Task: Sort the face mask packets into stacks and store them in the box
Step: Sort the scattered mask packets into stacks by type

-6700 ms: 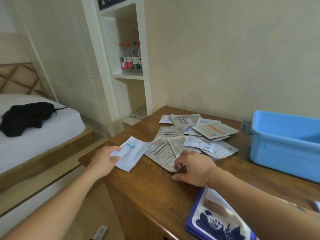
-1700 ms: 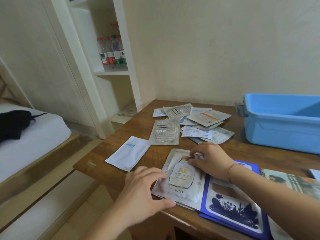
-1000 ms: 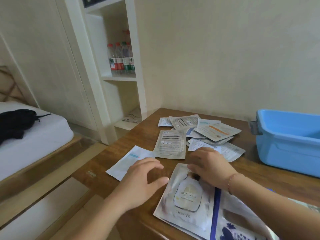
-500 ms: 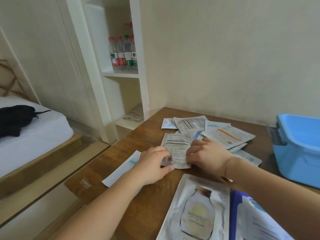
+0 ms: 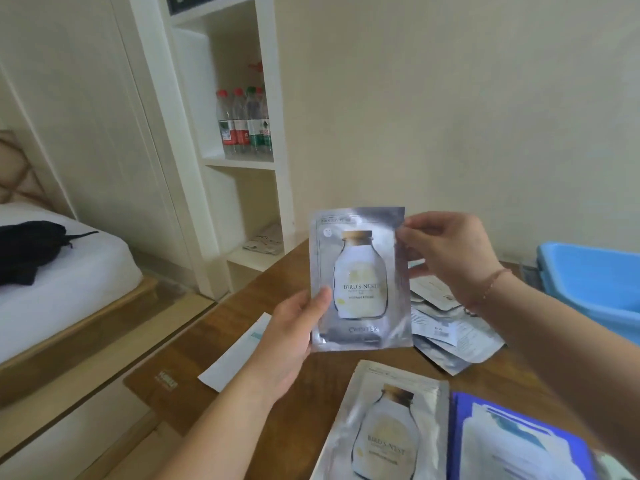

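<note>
Bird's-nest mask packet (image 5: 360, 278) up, upright over the wooden table (image 5: 221, 344).
L hand (image 5: 294, 327) grips lower-left edge, R hand (image 5: 446, 254) pinches top-right corner.

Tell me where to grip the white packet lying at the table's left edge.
Pinch the white packet at its near-left corner, coming in from the table's left side. It lies flat with that corner reaching the edge, so a thumb can likely slide under there; the left hand covers its far part.

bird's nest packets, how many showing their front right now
2. One bird's nest packet is held up above the table by the left hand and right hand; the other lies on the table below it. More may lie hidden underneath.
</note>
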